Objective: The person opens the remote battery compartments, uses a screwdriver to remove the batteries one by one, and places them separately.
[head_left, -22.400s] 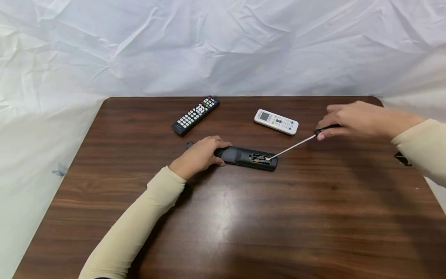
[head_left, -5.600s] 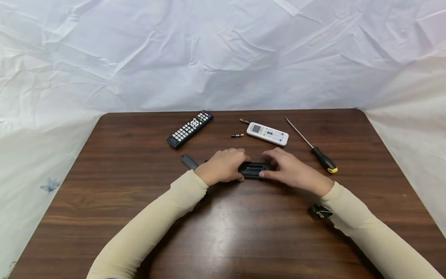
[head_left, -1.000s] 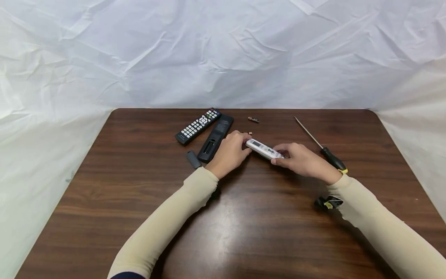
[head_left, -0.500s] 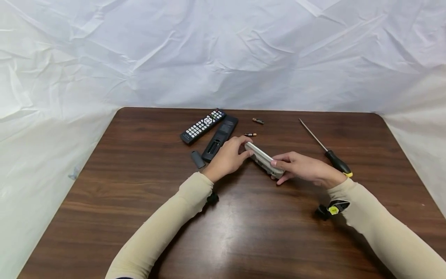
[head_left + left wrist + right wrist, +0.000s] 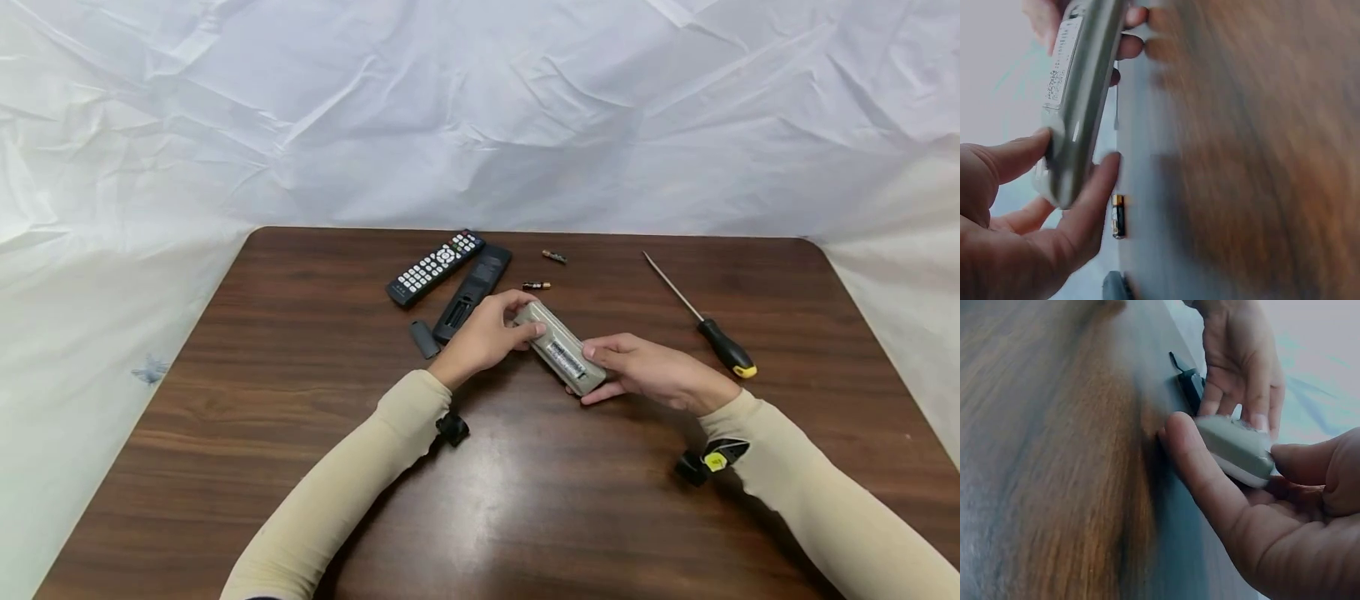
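Observation:
Both hands hold a white remote control (image 5: 553, 348) above the middle of the table, its greyish back turned up. A printed label (image 5: 1063, 62) shows on that back in the left wrist view. My left hand (image 5: 483, 337) pinches the far-left end, thumb on the back and fingers beneath. At the near-right end, my right hand (image 5: 652, 371) grips the remote between thumb and fingers. The button side faces away and is hidden. Behind the left hand lies a black remote (image 5: 487, 271), back up, its battery bay uncovered, with a loose battery cover (image 5: 424, 339) beside it.
Another black remote (image 5: 437, 268) lies buttons up at the back left. One battery (image 5: 536, 286) rests just beyond the left hand, a second battery (image 5: 554, 257) farther back. A screwdriver (image 5: 726, 348) with a black and yellow handle lies to the right.
Earlier, the right hand worked the screwdriver at the black remote's batteries; both batteries and that remote now lie aside. In the last second the white remote has been turned from buttons up to back up.

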A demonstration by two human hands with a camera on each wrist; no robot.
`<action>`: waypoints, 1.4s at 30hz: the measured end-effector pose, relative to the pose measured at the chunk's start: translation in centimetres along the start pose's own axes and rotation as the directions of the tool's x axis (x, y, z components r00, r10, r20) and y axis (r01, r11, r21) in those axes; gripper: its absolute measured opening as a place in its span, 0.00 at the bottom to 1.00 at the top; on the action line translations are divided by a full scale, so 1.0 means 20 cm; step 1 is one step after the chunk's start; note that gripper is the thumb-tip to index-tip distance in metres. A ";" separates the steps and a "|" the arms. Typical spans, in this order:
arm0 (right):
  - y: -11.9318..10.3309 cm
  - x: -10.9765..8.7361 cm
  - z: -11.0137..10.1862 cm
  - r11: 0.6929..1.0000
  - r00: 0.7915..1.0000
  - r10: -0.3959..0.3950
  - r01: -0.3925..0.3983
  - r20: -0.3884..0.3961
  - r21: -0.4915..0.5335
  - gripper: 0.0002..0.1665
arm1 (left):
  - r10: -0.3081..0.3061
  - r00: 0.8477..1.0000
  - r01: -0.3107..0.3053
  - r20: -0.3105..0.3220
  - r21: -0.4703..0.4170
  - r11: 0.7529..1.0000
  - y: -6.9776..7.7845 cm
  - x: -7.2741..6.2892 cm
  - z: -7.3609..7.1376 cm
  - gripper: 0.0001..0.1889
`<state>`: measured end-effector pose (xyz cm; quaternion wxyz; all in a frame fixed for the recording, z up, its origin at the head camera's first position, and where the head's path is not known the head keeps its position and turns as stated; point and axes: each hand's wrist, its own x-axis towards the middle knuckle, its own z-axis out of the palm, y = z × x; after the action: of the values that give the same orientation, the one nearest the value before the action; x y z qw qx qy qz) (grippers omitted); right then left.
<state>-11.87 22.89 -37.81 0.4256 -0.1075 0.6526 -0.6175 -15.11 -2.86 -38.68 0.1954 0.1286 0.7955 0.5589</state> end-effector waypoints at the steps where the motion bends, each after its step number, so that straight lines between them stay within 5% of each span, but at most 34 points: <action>1: 0.00 0.01 0.00 1.000 1.000 -0.005 0.005 -0.008 -0.024 0.30 | -0.008 1.000 0.008 0.003 -0.039 0.999 0.00 0.00 0.00 0.23; 7: 0.00 0.06 0.03 0.976 0.997 -0.050 0.038 -0.052 -0.215 0.27 | -0.007 1.000 0.006 -0.027 -0.037 0.999 -0.01 0.00 -0.03 0.21; 12: -0.01 0.10 0.04 0.961 0.989 -0.108 0.078 -0.102 -0.267 0.26 | -0.006 1.000 0.006 0.001 -0.021 1.000 -0.01 0.00 -0.05 0.19; 24: 0.03 0.20 0.10 0.999 0.963 -0.053 0.050 -0.266 -0.020 0.25 | -0.053 0.991 0.057 0.123 -0.032 0.998 -0.03 0.01 -0.04 0.20; 29: 0.04 0.22 0.10 0.998 0.950 -0.060 0.065 -0.306 0.006 0.24 | -0.022 0.992 0.010 0.127 0.094 0.996 -0.02 0.01 -0.04 0.19; 36: 0.04 0.21 0.11 0.998 0.943 -0.057 0.064 -0.327 0.010 0.24 | 0.023 0.995 -0.059 0.101 0.368 0.928 0.01 -0.03 -0.04 0.21; 42: 0.05 0.20 0.13 0.998 0.937 -0.046 0.061 -0.347 0.033 0.24 | 0.118 0.987 -0.158 0.107 0.560 0.813 0.07 -0.14 -0.01 0.28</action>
<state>-12.26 18.62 -40.09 0.2898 -0.0058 0.7007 -0.6519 -12.76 -3.72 -36.80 0.1342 0.2570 0.9070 0.3053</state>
